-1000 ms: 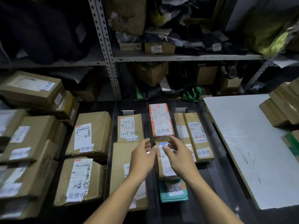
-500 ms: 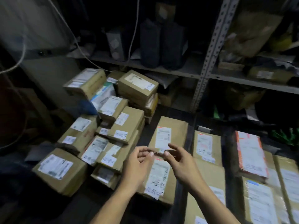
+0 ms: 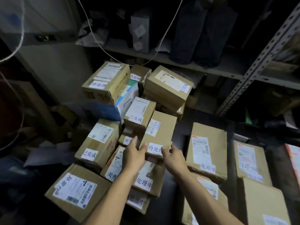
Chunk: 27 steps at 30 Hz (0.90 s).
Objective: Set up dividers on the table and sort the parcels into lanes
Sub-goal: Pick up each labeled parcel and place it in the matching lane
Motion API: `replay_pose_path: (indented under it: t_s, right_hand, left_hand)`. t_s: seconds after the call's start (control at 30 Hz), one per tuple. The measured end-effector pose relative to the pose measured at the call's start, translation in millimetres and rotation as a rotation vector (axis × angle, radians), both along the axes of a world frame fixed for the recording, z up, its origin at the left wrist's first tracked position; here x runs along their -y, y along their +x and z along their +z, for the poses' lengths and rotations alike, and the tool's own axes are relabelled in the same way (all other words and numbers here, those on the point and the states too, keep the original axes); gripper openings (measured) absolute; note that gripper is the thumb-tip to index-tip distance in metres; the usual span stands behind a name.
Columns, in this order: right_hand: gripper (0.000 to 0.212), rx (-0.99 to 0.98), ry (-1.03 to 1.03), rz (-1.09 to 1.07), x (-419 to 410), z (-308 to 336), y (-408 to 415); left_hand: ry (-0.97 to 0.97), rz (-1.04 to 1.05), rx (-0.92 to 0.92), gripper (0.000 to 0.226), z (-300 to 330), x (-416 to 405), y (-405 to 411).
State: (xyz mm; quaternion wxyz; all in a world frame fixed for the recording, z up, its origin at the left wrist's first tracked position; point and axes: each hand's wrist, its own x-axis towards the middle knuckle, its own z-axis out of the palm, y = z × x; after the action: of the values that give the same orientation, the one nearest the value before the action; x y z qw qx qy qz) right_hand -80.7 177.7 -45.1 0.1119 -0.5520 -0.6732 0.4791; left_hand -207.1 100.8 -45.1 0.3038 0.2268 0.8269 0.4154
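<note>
Dim shelving (image 3: 253, 69), hands at parcel (image 3: 159, 129)

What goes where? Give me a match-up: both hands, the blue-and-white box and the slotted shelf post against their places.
Things:
A. left hand
B. right hand
C. blue-and-white box
D. slotted shelf post

Places:
1. slants across the upper right of the view
2. at the near right corner of the 待处理 parcel in the middle
3. wedged in the pile, under the top-left carton
4. at the near left corner of that same parcel

Pairs: A-4, B-2, C-3, D-1
</note>
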Motion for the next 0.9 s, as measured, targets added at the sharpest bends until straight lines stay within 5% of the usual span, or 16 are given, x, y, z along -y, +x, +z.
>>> replay_pose_path:
  t_s: [0.1,0.2,0.37,0.57,0.9]
  right_hand:
    - [0.038,0.072,0.008,-0.044,6,-8,-7]
    - [0.028,-0.067,0.0,-0.146,13,-2,-2]
    - [0.018,-0.245,0.027,-0.275,18,17,28]
    - [0.03,-0.33,-0.04,-0.373,17,34,105]
    - [0.015,-0.297,0.032,-0.474,-42,48,266]
  left_hand:
    - [0.003,-0.032,0.003,0.05,-8,-8,-1]
    - [0.073,0.004,-0.016,0.037,-6,-5,3]
    - [0.179,0.02,0.064,0.047,9,4,21]
    - [0.226,-0.109,0.102,0.043,21,0,78]
    - [0.258,-0.258,0.178,0.034,42,-69,228]
